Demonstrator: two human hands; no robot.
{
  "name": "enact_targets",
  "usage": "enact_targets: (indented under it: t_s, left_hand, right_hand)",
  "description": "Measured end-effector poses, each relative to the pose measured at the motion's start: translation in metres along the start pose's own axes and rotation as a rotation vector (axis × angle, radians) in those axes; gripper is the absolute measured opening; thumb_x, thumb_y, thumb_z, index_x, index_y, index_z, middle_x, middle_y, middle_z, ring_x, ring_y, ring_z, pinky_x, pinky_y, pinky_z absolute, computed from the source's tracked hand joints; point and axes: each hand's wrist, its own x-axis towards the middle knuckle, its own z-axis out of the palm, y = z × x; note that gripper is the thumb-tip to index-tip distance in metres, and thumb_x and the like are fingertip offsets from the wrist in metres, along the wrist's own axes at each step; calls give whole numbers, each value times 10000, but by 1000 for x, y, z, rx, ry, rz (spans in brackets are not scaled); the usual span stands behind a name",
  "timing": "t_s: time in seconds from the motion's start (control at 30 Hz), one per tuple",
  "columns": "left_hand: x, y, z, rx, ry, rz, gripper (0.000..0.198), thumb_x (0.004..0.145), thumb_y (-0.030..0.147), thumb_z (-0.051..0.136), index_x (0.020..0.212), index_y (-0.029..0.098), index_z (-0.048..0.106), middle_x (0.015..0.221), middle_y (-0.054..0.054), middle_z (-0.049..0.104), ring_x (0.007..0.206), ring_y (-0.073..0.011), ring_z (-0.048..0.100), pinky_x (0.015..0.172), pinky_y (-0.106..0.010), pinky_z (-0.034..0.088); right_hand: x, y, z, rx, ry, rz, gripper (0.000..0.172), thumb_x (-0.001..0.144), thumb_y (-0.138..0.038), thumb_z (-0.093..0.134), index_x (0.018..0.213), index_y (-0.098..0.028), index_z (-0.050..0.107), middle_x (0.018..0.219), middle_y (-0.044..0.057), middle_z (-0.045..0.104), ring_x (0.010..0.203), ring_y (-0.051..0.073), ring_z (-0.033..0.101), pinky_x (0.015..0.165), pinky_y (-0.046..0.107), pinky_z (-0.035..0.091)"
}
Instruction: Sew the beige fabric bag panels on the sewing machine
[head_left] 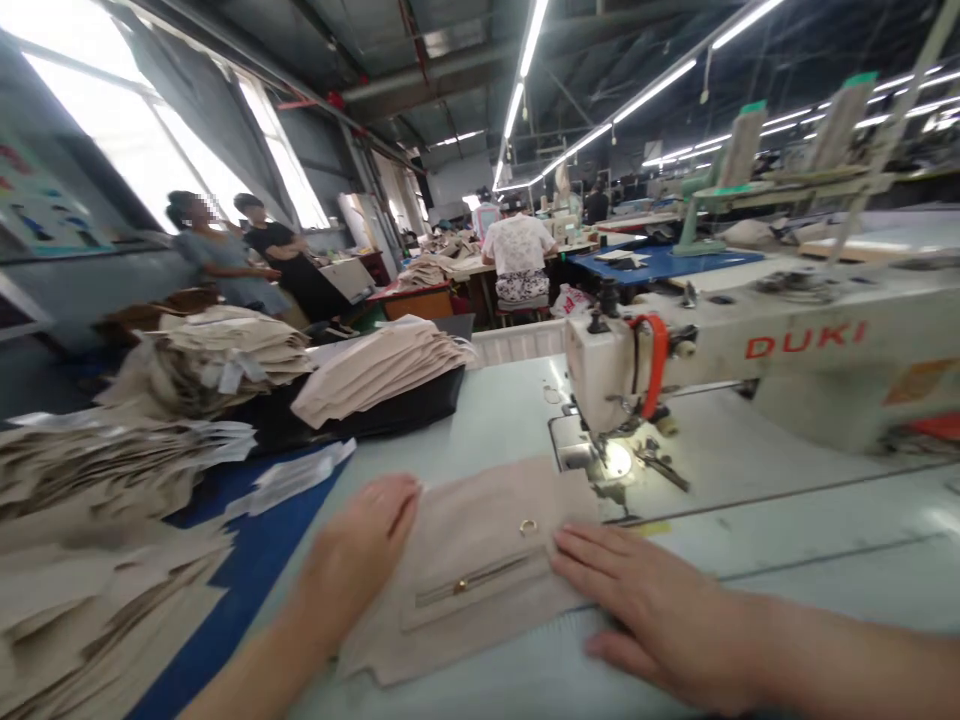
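Note:
A beige fabric panel (480, 500) lies flat on the table in front of the sewing machine (607, 370). It carries a zipper (484, 578) with a gold-coloured slider and, above that, a small metal ring (528, 526). At the panel's left edge, my left hand (360, 550) is closed with its fingers curled on the cloth. My right hand (645, 600) rests on the right edge, fingers stretched out and thumb apart. The panel's upper right corner lies close to the lit needle area.
Stacks of beige cut pieces (382, 370) stand at the back left, with more piles (90, 590) down the left side over a blue surface (259, 560). Thread cones (742, 150) stand behind the machine. Other people (521, 250) are farther back.

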Motion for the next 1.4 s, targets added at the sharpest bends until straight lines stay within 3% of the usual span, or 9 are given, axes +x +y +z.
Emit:
enact_targets:
  t_s: [0.1, 0.17, 0.27, 0.37, 0.53, 0.83, 1.07, 1.27, 1.4]
  left_hand:
    - [-4, 60, 40, -35, -37, 323, 304, 943, 165, 381, 951, 234, 676, 948, -66, 739, 932, -215, 693, 905, -338, 552]
    - [-1, 90, 60, -51, -59, 398, 309, 928, 114, 383, 942, 219, 673, 917, -75, 724, 911, -217, 689, 876, -345, 561]
    - [10, 111, 75, -76, -113, 402, 279, 908, 79, 409, 862, 208, 652, 842, -64, 695, 828, -218, 678, 792, -352, 577]
    - [22, 113, 76, -83, -155, 395, 264, 895, 47, 427, 829, 192, 637, 811, -46, 682, 763, -215, 663, 703, -346, 580]
    - [31, 109, 69, -82, -209, 503, 319, 892, 4, 441, 1023, 192, 662, 946, -36, 705, 860, -194, 667, 761, -309, 572]
    - [38, 131, 74, -33, -46, 566, 291, 959, 73, 415, 840, 166, 663, 855, -58, 665, 815, -208, 612, 753, -328, 547]
    - [43, 135, 84, 15, -263, 547, 200, 838, -5, 544, 899, 154, 648, 890, -63, 661, 813, -243, 620, 712, -381, 571]
    - [41, 130, 87, -36, -203, 587, 318, 843, -25, 488, 1057, 170, 620, 986, -64, 670, 872, -238, 634, 752, -376, 570]
    - [45, 132, 86, -154, -199, 610, 322, 857, -36, 454, 1047, 171, 613, 988, -54, 674, 895, -211, 639, 807, -341, 564]
  right_hand:
    - [-8, -6, 0, 106, -21, 42, 693, 992, -463, 489, 1543, -82, 314, 1603, 169, 214, 1500, 281, 194, 1234, 443, 167]
    - [-12, -4, 3, 140, 9, 42, 728, 989, -505, 479, 1550, -81, 292, 1610, 177, 187, 1506, 281, 166, 1238, 440, 134]
    - [-12, 2, 5, 155, 41, 24, 770, 977, -524, 491, 1559, -75, 260, 1618, 186, 143, 1511, 288, 143, 1239, 441, 123]
    - [-10, 6, 4, 145, 45, -6, 791, 968, -505, 517, 1554, -43, 255, 1614, 203, 151, 1512, 285, 139, 1243, 416, 115]
    - [-14, 11, -4, 130, 69, 8, 757, 973, -495, 524, 1525, -16, 325, 1594, 219, 241, 1501, 283, 193, 1244, 376, 113]
    - [-33, 24, -4, 123, 71, 12, 738, 986, -512, 490, 1532, -45, 324, 1600, 204, 243, 1496, 307, 204, 1238, 436, 116]
    - [-31, 21, -9, 126, 73, 15, 724, 987, -472, 517, 1532, -40, 318, 1600, 210, 247, 1494, 302, 214, 1234, 423, 139]
    - [-31, 26, -10, 33, 131, -18, 614, 989, -451, 524, 1456, -60, 449, 1542, 205, 392, 1438, 299, 341, 1209, 424, 203]
    - [-31, 28, -8, -5, 147, -27, 567, 984, -438, 537, 1422, -81, 486, 1500, 183, 461, 1393, 279, 404, 1184, 410, 252]
